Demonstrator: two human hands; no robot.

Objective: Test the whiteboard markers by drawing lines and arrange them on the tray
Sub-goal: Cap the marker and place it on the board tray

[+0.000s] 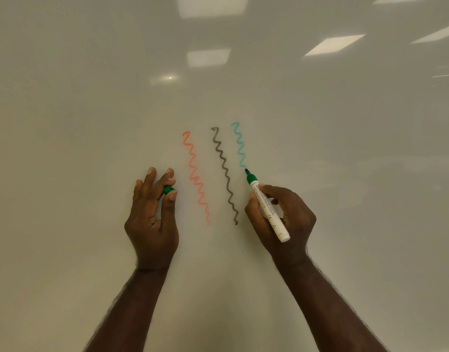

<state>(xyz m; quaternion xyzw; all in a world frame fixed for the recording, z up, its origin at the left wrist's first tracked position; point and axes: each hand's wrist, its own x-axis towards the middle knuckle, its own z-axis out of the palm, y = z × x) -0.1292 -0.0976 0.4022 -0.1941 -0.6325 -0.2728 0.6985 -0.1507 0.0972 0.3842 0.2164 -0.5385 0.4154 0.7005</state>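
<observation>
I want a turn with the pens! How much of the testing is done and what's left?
Done: a red wavy line and a black one on the whiteboard. In hand: the right hand is drawing a shorter green line with the green marker; the left hand holds its cap. Left: finishing, capping, arranging markers. No tray is in view.

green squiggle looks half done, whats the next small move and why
Probably keep dragging the green marker down in the right hand: its tip sits at the end of the green line, which is shorter than the red line and black line. The left hand holds the cap.
</observation>
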